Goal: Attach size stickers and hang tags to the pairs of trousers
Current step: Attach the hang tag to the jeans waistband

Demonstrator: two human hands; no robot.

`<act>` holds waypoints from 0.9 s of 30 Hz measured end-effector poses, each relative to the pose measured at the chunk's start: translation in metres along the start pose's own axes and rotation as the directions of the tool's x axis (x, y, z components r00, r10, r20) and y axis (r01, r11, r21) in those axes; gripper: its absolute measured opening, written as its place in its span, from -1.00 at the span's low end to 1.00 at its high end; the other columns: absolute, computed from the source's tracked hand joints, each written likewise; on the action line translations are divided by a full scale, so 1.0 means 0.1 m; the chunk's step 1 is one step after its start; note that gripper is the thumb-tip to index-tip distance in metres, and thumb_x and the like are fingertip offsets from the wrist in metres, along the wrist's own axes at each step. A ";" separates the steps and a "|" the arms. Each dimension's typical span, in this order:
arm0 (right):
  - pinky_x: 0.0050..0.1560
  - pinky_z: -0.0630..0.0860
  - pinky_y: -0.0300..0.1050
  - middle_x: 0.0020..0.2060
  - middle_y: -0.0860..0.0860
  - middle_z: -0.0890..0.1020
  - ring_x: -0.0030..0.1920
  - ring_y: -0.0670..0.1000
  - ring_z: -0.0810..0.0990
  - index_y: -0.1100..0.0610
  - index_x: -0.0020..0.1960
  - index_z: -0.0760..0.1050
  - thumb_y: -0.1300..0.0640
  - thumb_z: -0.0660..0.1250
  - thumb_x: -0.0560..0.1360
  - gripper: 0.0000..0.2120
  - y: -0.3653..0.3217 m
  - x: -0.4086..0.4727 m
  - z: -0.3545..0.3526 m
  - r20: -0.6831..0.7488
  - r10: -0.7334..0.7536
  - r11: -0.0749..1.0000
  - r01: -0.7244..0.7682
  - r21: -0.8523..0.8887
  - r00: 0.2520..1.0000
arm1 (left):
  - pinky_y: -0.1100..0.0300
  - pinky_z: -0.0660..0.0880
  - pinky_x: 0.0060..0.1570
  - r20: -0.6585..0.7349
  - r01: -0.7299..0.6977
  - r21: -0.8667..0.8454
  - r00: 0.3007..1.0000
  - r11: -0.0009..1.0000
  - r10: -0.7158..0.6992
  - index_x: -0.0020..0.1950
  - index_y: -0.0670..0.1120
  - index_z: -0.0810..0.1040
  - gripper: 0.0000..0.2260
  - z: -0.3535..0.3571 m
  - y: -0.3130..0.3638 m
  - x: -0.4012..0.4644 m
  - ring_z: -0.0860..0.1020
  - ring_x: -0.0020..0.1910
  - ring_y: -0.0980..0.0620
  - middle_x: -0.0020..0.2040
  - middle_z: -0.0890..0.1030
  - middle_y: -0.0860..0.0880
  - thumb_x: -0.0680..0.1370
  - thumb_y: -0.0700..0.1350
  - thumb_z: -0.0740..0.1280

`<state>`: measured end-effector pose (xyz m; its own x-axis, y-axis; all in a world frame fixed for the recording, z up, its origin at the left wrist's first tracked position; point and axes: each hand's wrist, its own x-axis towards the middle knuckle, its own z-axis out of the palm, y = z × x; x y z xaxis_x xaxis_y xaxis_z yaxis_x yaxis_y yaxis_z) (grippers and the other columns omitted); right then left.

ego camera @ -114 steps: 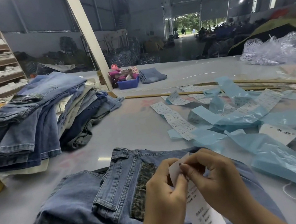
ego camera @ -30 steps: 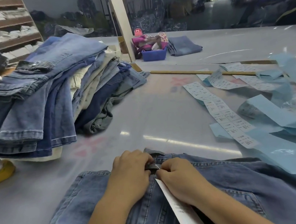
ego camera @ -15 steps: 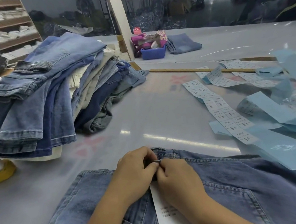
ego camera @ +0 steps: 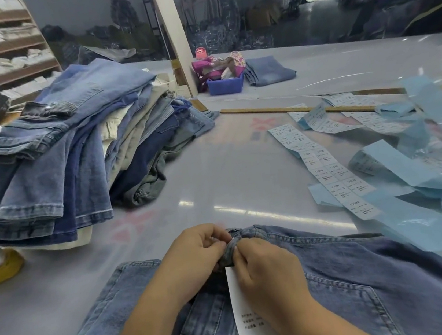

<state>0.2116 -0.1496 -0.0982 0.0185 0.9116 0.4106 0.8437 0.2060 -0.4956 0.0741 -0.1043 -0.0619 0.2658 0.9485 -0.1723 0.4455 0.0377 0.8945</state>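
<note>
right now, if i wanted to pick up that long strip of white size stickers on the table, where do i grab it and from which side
Take the sticker strip by its near end, coming from the right hand side. That end lies flat and bare close to the jeans, overlapping only blue backing paper. Its far end runs under other slips by the wooden ruler, so lifting there would probably drag them.

Faded blue denim trousers [ego camera: 357, 290] are being shown, white hang tag [ego camera: 251, 318] with dark print. Label strips [ego camera: 336, 177]: white, pale blue backing. Stacked trousers [ego camera: 72, 158]: blues, cream, grey-green. Bin [ego camera: 226, 85]: blue. Table [ego camera: 229, 172]: glossy grey-white.
</note>
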 end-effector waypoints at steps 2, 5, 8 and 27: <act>-0.54 0.27 -0.16 -0.44 0.00 0.54 -0.50 0.07 0.49 0.11 -0.35 0.44 0.09 0.25 0.40 -0.82 0.00 0.00 -0.02 -0.026 -0.031 0.998 0.029 -0.063 0.999 | 0.31 0.47 -0.33 0.030 -0.008 0.044 1.000 0.999 0.007 -0.17 0.09 0.67 -0.74 -0.04 0.03 0.01 0.55 -0.38 0.16 -0.35 0.65 0.00 0.56 -0.25 0.32; -0.64 0.20 -0.25 -0.52 -0.06 0.49 -0.60 0.01 0.43 0.08 -0.43 0.44 0.06 0.25 0.35 -0.80 -0.01 -0.01 -0.05 -0.096 -0.102 0.988 0.089 -0.129 0.990 | 0.25 0.52 -0.21 0.105 -0.034 0.112 0.994 0.993 0.022 -0.15 0.17 0.66 -0.70 -0.12 0.06 0.01 0.56 -0.34 0.15 -0.35 0.65 0.00 0.56 -0.24 0.34; -0.64 0.17 -0.27 -0.53 -0.07 0.48 -0.61 0.00 0.43 0.06 -0.45 0.44 0.04 0.29 0.33 -0.80 0.02 -0.02 -0.06 -0.101 -0.179 0.972 0.160 -0.170 0.979 | 0.32 0.46 -0.24 0.173 -0.063 0.102 0.984 0.993 0.044 -0.12 0.18 0.65 -0.72 -0.17 0.06 -0.03 0.48 -0.39 0.13 -0.43 0.54 0.02 0.55 -0.23 0.35; -0.32 0.31 -0.11 -0.32 -0.03 0.56 -0.32 -0.11 0.45 0.11 -0.22 0.46 -0.04 0.22 0.50 -0.75 -0.05 -0.11 -0.48 0.278 0.042 0.977 -0.098 0.191 0.960 | 0.22 0.47 -0.30 -0.280 -0.248 -0.128 0.938 0.960 0.205 -0.18 0.07 0.60 -0.91 0.05 0.05 -0.44 0.48 -0.37 0.13 -0.28 0.61 -0.01 0.52 -0.05 0.37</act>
<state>0.2328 -0.1782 -0.0635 -0.0962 0.9823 0.1607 0.7195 0.1802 -0.6707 0.0692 -0.1477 -0.0518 0.1007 0.9854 0.1372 0.2525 -0.1587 0.9545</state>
